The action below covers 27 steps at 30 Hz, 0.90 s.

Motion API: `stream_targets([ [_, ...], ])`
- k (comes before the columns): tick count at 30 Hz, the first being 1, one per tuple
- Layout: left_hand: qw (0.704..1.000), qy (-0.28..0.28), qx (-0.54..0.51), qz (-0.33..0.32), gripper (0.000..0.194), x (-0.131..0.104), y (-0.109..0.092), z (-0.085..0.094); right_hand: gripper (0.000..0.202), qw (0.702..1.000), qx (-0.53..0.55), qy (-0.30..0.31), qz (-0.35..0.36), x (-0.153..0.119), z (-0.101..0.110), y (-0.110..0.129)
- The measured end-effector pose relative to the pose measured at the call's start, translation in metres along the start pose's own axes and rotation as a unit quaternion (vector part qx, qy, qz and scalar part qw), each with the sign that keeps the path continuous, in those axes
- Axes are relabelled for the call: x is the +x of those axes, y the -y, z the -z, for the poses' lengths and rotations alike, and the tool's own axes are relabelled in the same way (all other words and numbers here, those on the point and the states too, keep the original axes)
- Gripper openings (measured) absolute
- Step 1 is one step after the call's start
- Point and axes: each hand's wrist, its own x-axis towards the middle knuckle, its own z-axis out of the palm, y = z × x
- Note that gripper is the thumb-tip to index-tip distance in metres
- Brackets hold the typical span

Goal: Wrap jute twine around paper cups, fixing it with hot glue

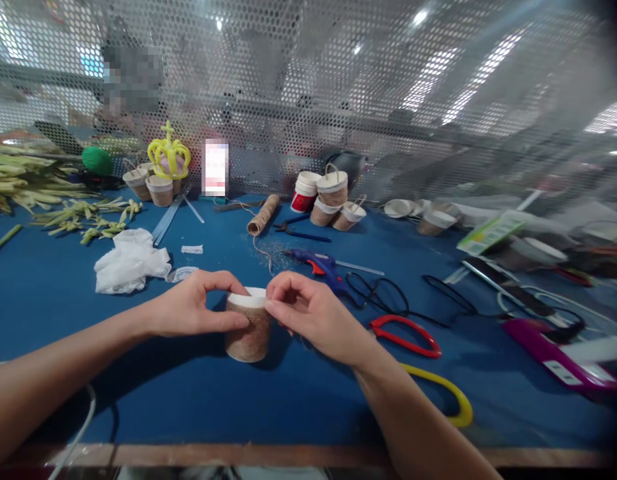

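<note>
A white paper cup (247, 340) wrapped in brown twine stands upright at the front middle of the blue table, its white rim uncovered. My left hand (201, 307) grips the cup's left side, with fingers inside the rim and the thumb on the twine. At the right edge of the rim, my right hand (303, 310) has thumb and forefinger pinched together; whatever lies between them is too small to make out. Just behind the right hand lies a blue hot glue gun (318, 263). A roll of twine (263, 215) rests further back, its loose strand trailing towards the cup.
Red-and-yellow-handled scissors (408, 333) lie beside my right forearm, and dark pliers (303, 230) behind the glue gun. Twine-wrapped cups (333, 190) stand at the back. Crumpled white tissue (131, 260) lies left; a purple tool (558, 353) and cables lie right. A perforated metal screen (288, 87) closes the back.
</note>
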Motion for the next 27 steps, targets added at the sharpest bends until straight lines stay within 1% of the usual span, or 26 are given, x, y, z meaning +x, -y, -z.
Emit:
stream_targets([
  [4,0.999,-0.019,0.032,0.008,0.014,0.000,-0.007,-0.006,0.010,0.997,-0.068,-0.009,0.019,0.000,-0.004,-0.001],
  [6,0.999,-0.015,0.025,0.017,0.015,0.000,-0.008,-0.006,0.010,0.997,-0.071,-0.003,0.013,-0.001,-0.004,0.000],
  [11,0.999,-0.001,-0.033,0.032,0.018,0.001,-0.002,-0.005,0.010,0.999,-0.035,0.012,-0.009,-0.001,-0.002,0.003],
  [17,0.990,0.006,-0.128,0.054,0.019,0.000,0.004,-0.005,0.012,0.999,-0.043,-0.005,0.005,-0.001,-0.001,0.003],
  [20,0.986,0.007,-0.157,0.056,0.018,0.000,0.005,-0.006,0.011,0.998,-0.056,-0.005,0.013,-0.001,-0.001,0.000],
  [23,0.990,0.007,-0.129,0.050,0.019,0.000,0.005,-0.006,0.010,0.997,-0.070,-0.009,0.014,-0.001,-0.002,-0.002],
  [27,0.999,0.016,-0.031,0.032,0.017,0.001,-0.003,-0.005,0.009,0.993,-0.118,-0.015,0.023,-0.001,-0.004,0.001],
])
